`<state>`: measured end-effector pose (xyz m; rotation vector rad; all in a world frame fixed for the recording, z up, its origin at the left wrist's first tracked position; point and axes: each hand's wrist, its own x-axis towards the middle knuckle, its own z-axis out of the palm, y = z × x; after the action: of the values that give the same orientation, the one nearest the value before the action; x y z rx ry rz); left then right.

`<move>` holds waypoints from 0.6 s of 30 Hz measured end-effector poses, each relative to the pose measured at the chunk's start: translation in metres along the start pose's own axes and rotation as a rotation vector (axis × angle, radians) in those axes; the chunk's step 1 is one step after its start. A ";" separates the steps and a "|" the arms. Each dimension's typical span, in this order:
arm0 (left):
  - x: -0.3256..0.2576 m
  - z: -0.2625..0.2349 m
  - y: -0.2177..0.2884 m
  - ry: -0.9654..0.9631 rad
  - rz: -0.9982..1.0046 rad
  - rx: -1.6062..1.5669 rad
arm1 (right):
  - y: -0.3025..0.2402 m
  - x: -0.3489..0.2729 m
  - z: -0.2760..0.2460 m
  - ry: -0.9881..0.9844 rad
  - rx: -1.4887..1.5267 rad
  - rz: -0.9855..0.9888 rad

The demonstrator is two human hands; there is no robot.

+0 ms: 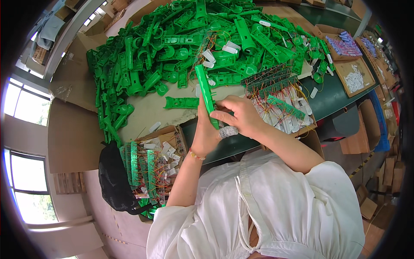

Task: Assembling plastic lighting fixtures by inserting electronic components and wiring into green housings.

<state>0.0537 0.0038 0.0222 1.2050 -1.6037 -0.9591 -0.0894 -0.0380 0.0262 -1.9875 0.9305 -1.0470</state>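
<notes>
Green plastic shell [206, 93], long and narrow, pinched between both hands above the surface [151, 110]. Right hand [241, 115] fingers closed on its lower end, one fingertip taped. Left hand [206, 129] wraps it from behind; its grip is mostly hidden. Pile of green parts [172, 47] just beyond. Box of wired boards [148, 166] near left forearm, black bag [114, 179] beside it.
</notes>
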 end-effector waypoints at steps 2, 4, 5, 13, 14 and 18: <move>0.001 0.002 -0.001 -0.008 0.082 -0.077 | 0.002 -0.004 0.002 0.043 -0.129 -0.171; -0.004 0.002 -0.001 -0.077 -0.031 -0.327 | 0.001 -0.010 0.009 0.093 -0.113 -0.224; -0.005 0.005 -0.002 -0.044 -0.054 -0.320 | 0.001 -0.012 0.011 0.119 -0.136 -0.227; -0.004 0.015 -0.009 0.023 0.115 -0.371 | 0.002 -0.014 0.017 0.196 -0.334 -0.301; -0.004 0.016 -0.011 0.035 0.126 -0.364 | 0.002 -0.013 0.018 0.237 -0.349 -0.328; -0.005 0.021 0.000 0.084 0.074 -0.383 | -0.001 -0.012 0.019 0.325 -0.401 -0.373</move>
<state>0.0347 0.0103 0.0145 0.9027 -1.3150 -1.0932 -0.0776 -0.0231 0.0140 -2.4329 1.0226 -1.5218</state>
